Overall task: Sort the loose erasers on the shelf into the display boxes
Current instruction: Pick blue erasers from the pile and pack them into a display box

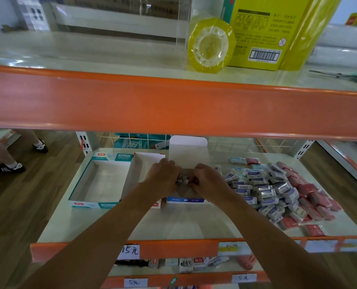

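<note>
My left hand (163,177) and my right hand (206,180) meet over the blue-fronted display box (186,199), together gripping a small row of blue-and-white erasers (183,178) between them. The box's white lid flap (187,150) stands upright behind. To its left sit a narrow red-fronted box (140,174) and a wide teal-and-white box (98,182); both show bare floors. A heap of loose blue-and-white erasers (263,190) lies on the shelf to the right, with red-wrapped erasers (311,197) along its right side.
An orange shelf rail (173,105) crosses overhead, carrying a yellow tape roll (211,44), a yellow carton and scissors (340,75). Price tags line the front edge (129,251), with lower shelves of goods beneath. Another person's feet (12,167) stand on the wood floor at the left.
</note>
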A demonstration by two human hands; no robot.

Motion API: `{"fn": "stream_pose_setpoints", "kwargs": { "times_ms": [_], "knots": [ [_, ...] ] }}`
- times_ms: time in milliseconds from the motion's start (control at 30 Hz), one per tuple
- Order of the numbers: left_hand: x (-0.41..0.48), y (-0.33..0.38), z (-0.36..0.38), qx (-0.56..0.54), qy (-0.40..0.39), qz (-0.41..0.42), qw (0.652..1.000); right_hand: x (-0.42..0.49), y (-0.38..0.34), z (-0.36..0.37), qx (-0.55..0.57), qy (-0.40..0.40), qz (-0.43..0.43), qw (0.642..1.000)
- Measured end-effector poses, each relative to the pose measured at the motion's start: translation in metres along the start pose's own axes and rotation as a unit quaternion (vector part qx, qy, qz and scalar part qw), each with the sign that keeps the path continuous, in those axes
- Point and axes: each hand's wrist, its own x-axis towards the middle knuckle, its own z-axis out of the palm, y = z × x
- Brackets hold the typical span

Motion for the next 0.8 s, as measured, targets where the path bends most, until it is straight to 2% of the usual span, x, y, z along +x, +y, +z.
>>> {"fn": "stream_pose_setpoints", "kwargs": {
  "times_ms": [433, 667, 800],
  "knots": [
    [0.001, 0.003, -0.001, 0.025, -0.008, -0.004, 1.0, -0.001, -0.001, -0.001, 0.018, -0.012, 0.009, 1.0],
    [-0.002, 0.007, -0.012, -0.002, -0.014, 0.002, 1.0, -0.004, -0.005, -0.009, -0.015, -0.012, -0.027, 0.999],
    [-0.003, 0.02, -0.023, -0.018, 0.016, 0.008, 1.0, -0.01, -0.004, -0.031, -0.03, 0.042, -0.014, 0.999]
  ]
}}
